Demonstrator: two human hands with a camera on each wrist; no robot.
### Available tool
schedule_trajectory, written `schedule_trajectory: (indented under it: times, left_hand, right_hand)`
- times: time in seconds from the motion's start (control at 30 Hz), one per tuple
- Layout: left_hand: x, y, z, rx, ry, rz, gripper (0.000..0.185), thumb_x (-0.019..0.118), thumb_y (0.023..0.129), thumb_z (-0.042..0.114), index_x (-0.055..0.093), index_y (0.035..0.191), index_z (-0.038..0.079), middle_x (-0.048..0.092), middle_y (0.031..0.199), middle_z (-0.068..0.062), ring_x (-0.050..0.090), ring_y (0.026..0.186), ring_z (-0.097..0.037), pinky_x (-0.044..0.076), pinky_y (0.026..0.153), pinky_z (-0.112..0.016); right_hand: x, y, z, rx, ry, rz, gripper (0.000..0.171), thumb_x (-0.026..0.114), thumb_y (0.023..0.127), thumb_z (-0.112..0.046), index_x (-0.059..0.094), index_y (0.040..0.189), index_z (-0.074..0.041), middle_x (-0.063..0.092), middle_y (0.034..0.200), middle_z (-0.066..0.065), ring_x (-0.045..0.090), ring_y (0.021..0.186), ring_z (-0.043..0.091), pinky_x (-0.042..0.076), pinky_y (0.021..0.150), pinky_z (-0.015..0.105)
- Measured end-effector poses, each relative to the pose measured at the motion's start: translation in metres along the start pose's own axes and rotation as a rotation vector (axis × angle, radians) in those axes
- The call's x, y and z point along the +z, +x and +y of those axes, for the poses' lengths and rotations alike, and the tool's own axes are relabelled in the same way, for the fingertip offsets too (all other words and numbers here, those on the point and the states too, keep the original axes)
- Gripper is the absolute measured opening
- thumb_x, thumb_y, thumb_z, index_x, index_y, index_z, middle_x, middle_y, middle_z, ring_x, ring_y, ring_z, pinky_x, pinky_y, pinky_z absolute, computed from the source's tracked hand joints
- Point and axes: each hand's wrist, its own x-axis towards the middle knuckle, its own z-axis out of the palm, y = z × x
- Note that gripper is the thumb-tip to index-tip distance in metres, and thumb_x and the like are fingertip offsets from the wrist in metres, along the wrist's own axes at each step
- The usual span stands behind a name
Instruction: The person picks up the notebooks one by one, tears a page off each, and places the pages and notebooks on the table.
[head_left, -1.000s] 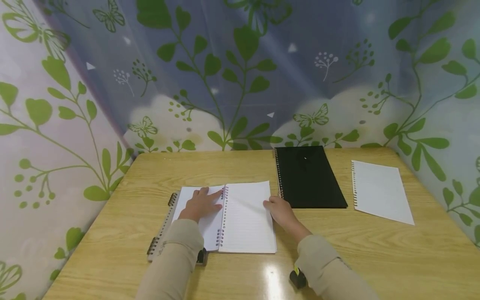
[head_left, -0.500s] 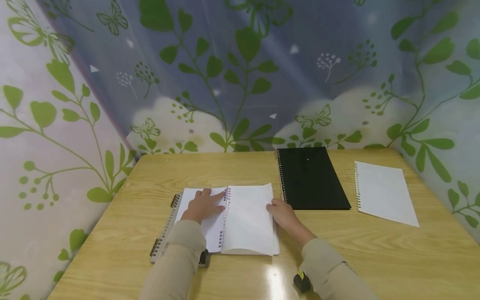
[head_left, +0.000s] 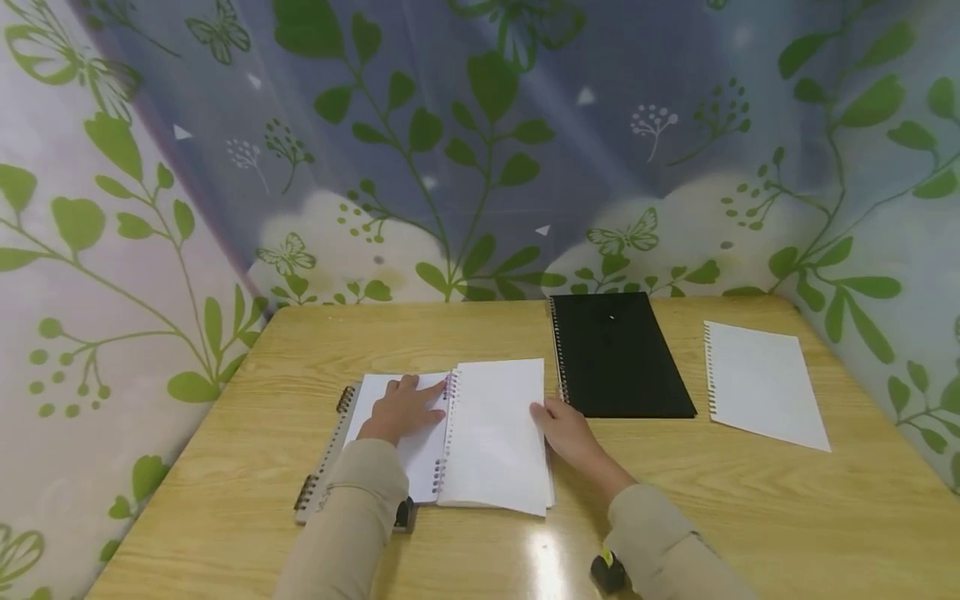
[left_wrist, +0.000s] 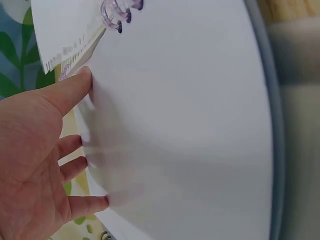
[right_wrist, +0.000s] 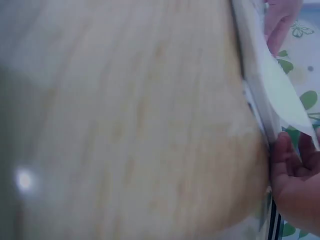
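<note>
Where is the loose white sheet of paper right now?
In the head view, the loose white sheet lies flat at the far right of the wooden table, just right of the closed black notebook, apart from both hands.

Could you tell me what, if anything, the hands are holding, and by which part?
The right hand holds the white page by its outer edge; the left hand only presses flat on the open spiral notebook.

A light wooden desk (head_left: 750, 517) with visible grain fills the lower part of the head view, a bright glare spot on its near edge. Curtain-like walls (head_left: 480, 150) enclose it on three sides, printed with green leaves, vines and butterflies over a blue-grey and whitish ground.
</note>
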Motion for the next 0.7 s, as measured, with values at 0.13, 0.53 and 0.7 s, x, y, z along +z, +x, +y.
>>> schedule_trajectory:
  times: [0.13, 0.53, 0.7]
  left_hand:
    - [0.0, 0.001, 0.0, 0.015, 0.008, -0.007, 0.057, 0.048, 0.092, 0.045, 0.028, 0.144, 0.033, 0.017, 0.152, -0.018, 0.016, 0.137, -0.042, 0.031, 0.1, -0.061]
    - [0.001, 0.004, -0.001, -0.004, -0.044, -0.017, 0.058, 0.048, 0.092, 0.046, 0.025, 0.144, 0.036, 0.013, 0.153, -0.014, 0.012, 0.139, -0.039, 0.026, 0.103, -0.061]
    - [0.001, 0.004, -0.002, -0.006, -0.044, -0.025, 0.058, 0.048, 0.092, 0.045, 0.024, 0.144, 0.037, 0.013, 0.153, -0.015, 0.012, 0.138, -0.04, 0.028, 0.102, -0.062]
  right_hand:
    - [-0.004, -0.009, -0.003, 0.009, -0.005, -0.046, 0.052, 0.039, 0.096, -0.044, 0.061, 0.101, 0.003, 0.061, 0.097, 0.017, 0.058, 0.09, 0.028, 0.049, 0.077, 0.037]
    - [0.0, -0.034, -0.011, -0.087, -0.225, 0.019, 0.029, 0.057, 0.088, -0.018, 0.045, 0.066, -0.003, 0.049, 0.099, 0.016, 0.043, 0.073, 0.02, 0.035, 0.059, 0.027]
    - [0.0, -0.032, -0.007, -0.106, -0.223, 0.044, 0.028, 0.058, 0.084, -0.013, 0.045, 0.061, -0.004, 0.049, 0.085, 0.01, 0.04, 0.069, 0.018, 0.032, 0.056, 0.025]
